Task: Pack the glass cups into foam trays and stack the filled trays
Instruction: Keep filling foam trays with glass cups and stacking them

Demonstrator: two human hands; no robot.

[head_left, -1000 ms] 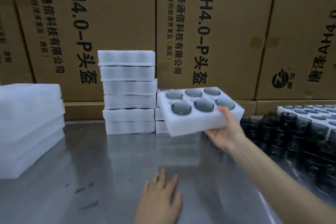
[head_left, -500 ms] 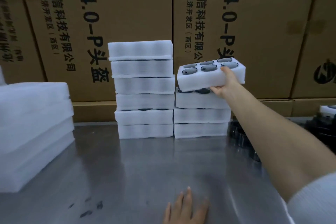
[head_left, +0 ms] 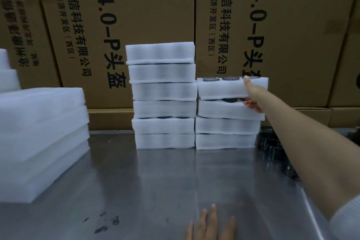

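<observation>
A white foam tray (head_left: 220, 88) filled with dark glass cups (head_left: 230, 78) lies on top of the right-hand stack of filled trays (head_left: 226, 125). My right hand (head_left: 253, 96) grips its right end, thumb over the top edge and fingers underneath. To the left stands a taller stack of filled trays (head_left: 162, 95). My left hand (head_left: 211, 224) rests flat on the steel table (head_left: 155, 181) near the bottom edge, fingers straight, holding nothing.
A pile of empty foam sheets or trays (head_left: 42, 138) sits on the left of the table. Dark loose cups (head_left: 272, 148) crowd the right side behind my forearm. Large printed cardboard boxes (head_left: 136, 25) form a wall behind the stacks.
My right hand has carried the filled tray from mid-air down onto the right-hand stack. The view has shifted closer to the stacks, and my left hand has stayed flat on the table.
</observation>
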